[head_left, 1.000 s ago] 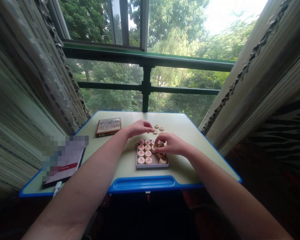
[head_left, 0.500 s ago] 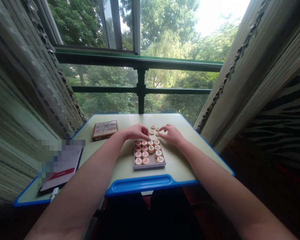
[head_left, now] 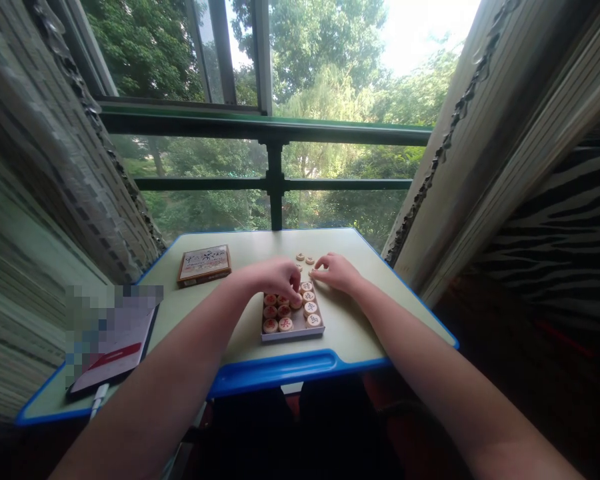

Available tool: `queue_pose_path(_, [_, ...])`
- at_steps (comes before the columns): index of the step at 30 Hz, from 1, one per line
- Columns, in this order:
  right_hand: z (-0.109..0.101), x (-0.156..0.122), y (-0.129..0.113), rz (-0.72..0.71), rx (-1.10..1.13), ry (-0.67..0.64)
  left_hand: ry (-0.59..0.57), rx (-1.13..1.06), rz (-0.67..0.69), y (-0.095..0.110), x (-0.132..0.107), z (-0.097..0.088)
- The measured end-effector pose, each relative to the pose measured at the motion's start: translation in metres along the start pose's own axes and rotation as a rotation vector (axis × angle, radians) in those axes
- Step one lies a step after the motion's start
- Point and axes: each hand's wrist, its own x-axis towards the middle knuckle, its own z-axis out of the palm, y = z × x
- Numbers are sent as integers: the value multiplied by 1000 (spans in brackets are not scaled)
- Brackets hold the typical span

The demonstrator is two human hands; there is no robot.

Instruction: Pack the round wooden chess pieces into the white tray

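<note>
A shallow open box (head_left: 293,337) stands in front of me, holding rows of round wooden Chinese chess pieces. Red-marked pieces (head_left: 285,325) fill its left side, and dark-marked pieces (head_left: 313,321) line the right column. Over the box, my left hand (head_left: 283,277) is closed, its fingertips pinching a Chinese chess piece (head_left: 296,303) in the third column; the fingers partly hide it. Just beyond the box's far right corner, my right hand (head_left: 337,272) has thumb and finger closed on another Chinese chess piece (head_left: 312,273). A few loose pieces (head_left: 301,257) lie behind it on the table.
A flat lettered box lid (head_left: 205,265) lies at the table's back left. A tablet-like device (head_left: 113,363) with a white cable (head_left: 99,400) rests at the left edge. The blue-rimmed table (head_left: 360,333) has a blue pen groove (head_left: 280,370) in front; curtains and a window surround it.
My left hand has moved from the box's far edge toward me, down onto the third column. My right fingers have closed in on a loose piece. The view has shifted slightly.
</note>
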Motion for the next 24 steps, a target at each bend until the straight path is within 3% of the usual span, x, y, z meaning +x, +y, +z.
queue_pose_path(8, [-7,0,3,15,-23,-8,7,30,45,4,-1,0])
queue_pose_path(16, [-20,-5,5,-55,61,161,58,-213,94,-6,0,1])
queue_pose_path(21, [-27,-13,-4,-243,200,194,262,-387,34,-12,3,-2])
queue_pose_path(24, [-26,-16,-8,-335,267,213,317,-501,-10,-17,7,-1])
